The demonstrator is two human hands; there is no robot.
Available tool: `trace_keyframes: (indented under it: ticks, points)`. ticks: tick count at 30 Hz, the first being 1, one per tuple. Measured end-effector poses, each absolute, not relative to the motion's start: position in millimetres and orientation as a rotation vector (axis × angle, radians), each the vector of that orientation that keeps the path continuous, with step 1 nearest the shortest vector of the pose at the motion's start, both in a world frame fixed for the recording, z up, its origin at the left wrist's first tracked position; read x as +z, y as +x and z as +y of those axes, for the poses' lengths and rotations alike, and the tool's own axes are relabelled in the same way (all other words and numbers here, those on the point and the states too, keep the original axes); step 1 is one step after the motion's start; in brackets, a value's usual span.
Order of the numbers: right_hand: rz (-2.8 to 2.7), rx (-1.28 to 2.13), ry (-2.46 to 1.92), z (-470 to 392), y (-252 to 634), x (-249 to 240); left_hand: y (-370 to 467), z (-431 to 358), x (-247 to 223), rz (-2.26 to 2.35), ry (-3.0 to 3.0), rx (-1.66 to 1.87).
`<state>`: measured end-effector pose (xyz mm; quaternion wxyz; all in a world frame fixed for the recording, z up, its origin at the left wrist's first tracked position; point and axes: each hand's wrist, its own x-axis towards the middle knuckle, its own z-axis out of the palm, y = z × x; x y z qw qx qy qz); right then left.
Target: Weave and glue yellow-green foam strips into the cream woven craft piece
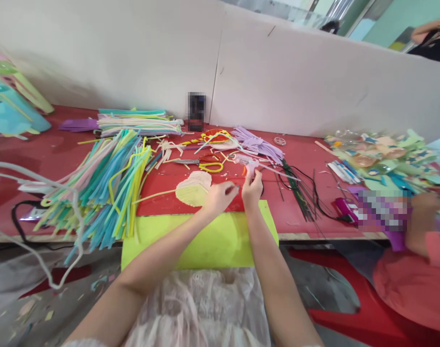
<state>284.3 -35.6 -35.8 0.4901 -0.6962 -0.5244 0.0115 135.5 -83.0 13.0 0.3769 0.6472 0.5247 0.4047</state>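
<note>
My right hand (253,189) is closed around a small pink glue gun (252,166) with an orange trigger. Close by on its left, my left hand (222,196) has its fingers curled into a pinch; whatever is between them is too small to make out. Beside that hand lies a flat rounded piece of pale pink and yellow fuzzy stems (193,189), with one long yellow stem reaching left from it. Scissors with red and yellow handles (210,165) rest just beyond. A lime-green board (201,241) lies under my forearms at the table edge.
A big bundle of coloured pipe cleaners (104,188) spreads on the left, another (136,123) behind it. Purple stems (258,143) and dark green stems (299,193) lie to the right, beside a black cable (316,195). A phone (196,111) leans on the wall. A co-worker's arm (424,221) is at right.
</note>
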Motion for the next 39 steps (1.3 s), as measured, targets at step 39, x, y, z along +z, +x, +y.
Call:
trace_keyframes:
  ticks: [39]
  points:
    - [-1.341, -0.053, -1.819, -62.4, 324.2, -17.8, 46.9, -63.7, -4.3, 1.634, 1.791, 1.091]
